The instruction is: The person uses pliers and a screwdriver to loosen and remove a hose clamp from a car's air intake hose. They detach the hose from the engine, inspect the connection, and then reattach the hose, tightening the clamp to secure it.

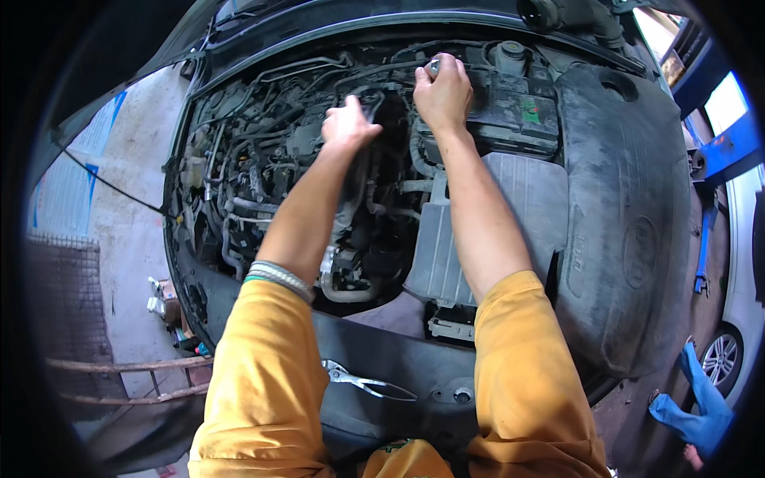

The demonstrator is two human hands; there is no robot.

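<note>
Over the far part of an open engine bay [307, 139], my right hand [446, 95] is closed round a small metal piece [433, 67]. Only its rounded, shiny end shows above the fingers, so its kind is not clear. My left hand [348, 125] is to the left of it, above the hoses and pipes in the middle of the engine. Its thumb and forefinger are apart, and it appears to hold nothing. The tips of its other fingers are hard to see. Slip-joint pliers [362, 381] lie on the black front panel [390, 338] between my forearms.
A large dark engine cover [625, 215] rests on the right side of the bay. The battery [510, 119] and a ribbed grey box [506, 191] are beside my right arm. A person in blue trousers [705, 402] is at the lower right, near a car wheel [721, 356].
</note>
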